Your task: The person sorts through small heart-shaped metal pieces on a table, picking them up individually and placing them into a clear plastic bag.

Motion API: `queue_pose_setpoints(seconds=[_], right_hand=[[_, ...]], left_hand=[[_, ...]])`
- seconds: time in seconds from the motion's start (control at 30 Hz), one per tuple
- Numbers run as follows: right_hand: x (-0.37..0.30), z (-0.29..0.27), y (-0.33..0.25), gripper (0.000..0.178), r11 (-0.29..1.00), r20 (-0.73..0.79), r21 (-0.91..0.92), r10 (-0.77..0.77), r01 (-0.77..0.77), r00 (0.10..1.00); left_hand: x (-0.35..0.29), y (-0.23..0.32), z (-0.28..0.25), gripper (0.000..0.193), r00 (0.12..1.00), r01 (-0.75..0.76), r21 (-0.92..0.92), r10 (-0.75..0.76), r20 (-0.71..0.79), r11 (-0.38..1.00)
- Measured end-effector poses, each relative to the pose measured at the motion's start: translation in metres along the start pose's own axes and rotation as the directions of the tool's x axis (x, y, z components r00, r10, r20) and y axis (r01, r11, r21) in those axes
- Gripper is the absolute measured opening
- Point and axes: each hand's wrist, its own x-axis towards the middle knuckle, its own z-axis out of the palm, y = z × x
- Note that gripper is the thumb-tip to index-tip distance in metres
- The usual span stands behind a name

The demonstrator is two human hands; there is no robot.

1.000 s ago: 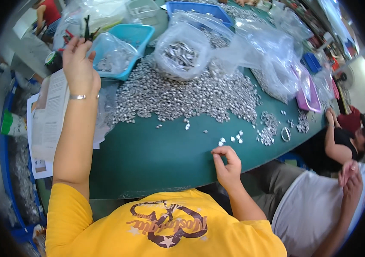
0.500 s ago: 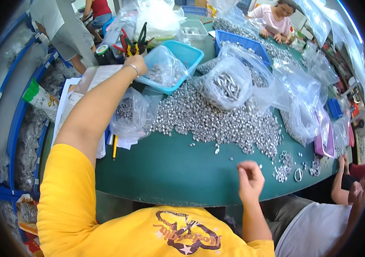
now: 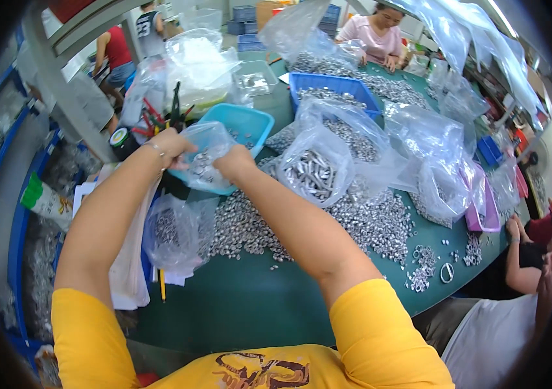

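Observation:
My left hand [image 3: 171,146] closes on the left side of a clear plastic bag [image 3: 208,137] with small silvery metal pieces in it. My right hand [image 3: 235,163] is closed at the bag's right side, its fingertips partly hidden. The bag lies over a turquoise plastic basin [image 3: 260,121], where a few loose pieces show. A large heap of silvery metal pieces [image 3: 376,220] spreads over the green table beneath and beside my right forearm. To the right of my right hand sits an open clear bag of longer metal pieces [image 3: 315,174].
Pliers [image 3: 176,107] with red and black handles stand left of the basin. Nearer lie a filled clear bag [image 3: 173,227], papers and a yellow pencil [image 3: 162,285]. A blue tray [image 3: 334,83] and purple basket [image 3: 481,201] are farther right. Co-workers sit across and at right.
My right hand has gone from the near table edge up and left to the bag. My left hand has come from beside the pliers to the bag's left side. The view has shifted.

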Motion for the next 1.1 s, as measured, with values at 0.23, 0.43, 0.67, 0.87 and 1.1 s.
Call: queue_pose_setpoints(seconds=[0.23, 0.43, 0.67, 0.87, 1.1], right_hand=[[0.017, -0.047, -0.073, 0.026, 0.89, 0.197, 0.457, -0.093, -0.007, 0.976], [-0.044, -0.166, -0.121, 0.033, 0.688, -0.108, 0.657, -0.318, 0.308, 0.942], [-0.13, -0.24, -0.131, 0.029, 0.756, -0.282, 0.281, -0.524, 0.591, 0.804], [-0.108, -0.283, -0.096, 0.019, 0.712, -0.371, 0.496, -0.344, 0.497, 0.863], [-0.09, -0.328, -0.103, 0.025, 0.568, -0.387, 0.586, -0.43, 0.577, 0.816]], left_hand=[[0.001, 0.04, -0.044, 0.01, 0.985, -0.146, -0.575, 0.064, -0.161, 0.805], [-0.074, 0.12, -0.047, 0.009, 0.802, -0.582, -0.718, 0.416, -0.429, 0.381], [-0.153, 0.152, -0.066, 0.007, 0.744, -0.506, -0.796, 0.636, -0.206, 0.333], [-0.182, 0.171, 0.009, 0.009, 0.81, -0.308, -0.907, 0.579, -0.092, 0.286], [-0.211, 0.185, 0.064, 0.012, 0.6, -0.426, -0.855, 0.799, -0.024, 0.295]])
